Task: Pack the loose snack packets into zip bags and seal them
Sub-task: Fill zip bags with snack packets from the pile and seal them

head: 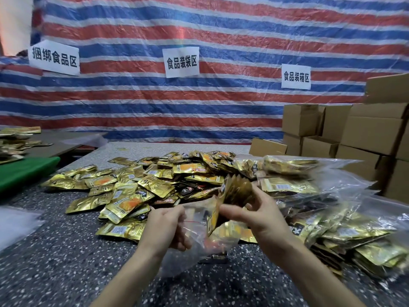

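A clear zip bag [199, 247] with a red seal line hangs over the speckled table [66, 251] in front of me. My left hand [166, 227] grips its open mouth at the left edge. My right hand [252, 216] holds a fanned stack of gold snack packets [236, 189], whose lower ends reach into the bag's mouth. A few packets lie inside the bag. A big heap of loose gold packets [141, 185] covers the table behind my hands.
Filled clear bags of packets [332, 222] are piled at the right. Stacked cardboard boxes [365, 134] stand at the far right. A green mat [24, 171] and another table with packets [13, 140] are at the left. A striped tarp [221, 103] with paper signs hangs behind.
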Demonstrator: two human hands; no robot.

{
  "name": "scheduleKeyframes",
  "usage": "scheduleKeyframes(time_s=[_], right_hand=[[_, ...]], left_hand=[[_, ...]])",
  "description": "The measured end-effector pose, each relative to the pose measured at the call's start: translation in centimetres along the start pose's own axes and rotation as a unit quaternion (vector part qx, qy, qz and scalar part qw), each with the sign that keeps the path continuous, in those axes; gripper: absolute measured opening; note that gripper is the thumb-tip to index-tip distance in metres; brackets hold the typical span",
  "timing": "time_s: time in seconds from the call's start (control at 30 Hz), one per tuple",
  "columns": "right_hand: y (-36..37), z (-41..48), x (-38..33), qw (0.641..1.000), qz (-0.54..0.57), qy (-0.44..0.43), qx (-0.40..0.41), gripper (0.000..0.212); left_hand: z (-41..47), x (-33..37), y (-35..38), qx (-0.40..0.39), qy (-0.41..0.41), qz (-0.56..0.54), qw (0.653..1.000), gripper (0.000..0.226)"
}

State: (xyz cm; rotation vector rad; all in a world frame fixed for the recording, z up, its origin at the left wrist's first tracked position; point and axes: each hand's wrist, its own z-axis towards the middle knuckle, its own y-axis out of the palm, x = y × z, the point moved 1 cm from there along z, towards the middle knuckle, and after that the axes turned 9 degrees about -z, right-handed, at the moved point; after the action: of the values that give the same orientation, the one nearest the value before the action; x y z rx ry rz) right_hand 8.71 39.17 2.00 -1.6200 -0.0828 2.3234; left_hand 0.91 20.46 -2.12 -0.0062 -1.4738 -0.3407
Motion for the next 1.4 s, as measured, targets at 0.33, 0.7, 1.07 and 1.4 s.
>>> scheduleKeyframes(time_s=[0.33, 0.7, 1.07, 1.4], right_hand=[[0.9, 0.1, 0.8, 0.984, -0.159, 0.05, -0.066, 0.07], [-2.6, 1.8, -3.5, 0.985, -0.067, 0.087, -0.129, 0.081], [-0.9, 2.4, -3.6, 0.974, 0.214, -0.07, -0.028, 0.011], [-1.1, 2.3, 6.4, 0.846, -0.515, 0.046, -0.131, 0.04]], left_hand=[[-0.1, 0.3, -0.2, -0.079, -0.042, 0.011, 0.996, 0.036], [-0.5, 1.5, 0.1, -0.11, 0.075, -0.055, 0.99, 0.034], [-1.4, 3.3, -0.3, -0.1, 0.212, -0.19, 0.953, 0.042], [-1.9, 3.8, -0.4, -0.116, 0.213, -0.194, 0.95, 0.043]])
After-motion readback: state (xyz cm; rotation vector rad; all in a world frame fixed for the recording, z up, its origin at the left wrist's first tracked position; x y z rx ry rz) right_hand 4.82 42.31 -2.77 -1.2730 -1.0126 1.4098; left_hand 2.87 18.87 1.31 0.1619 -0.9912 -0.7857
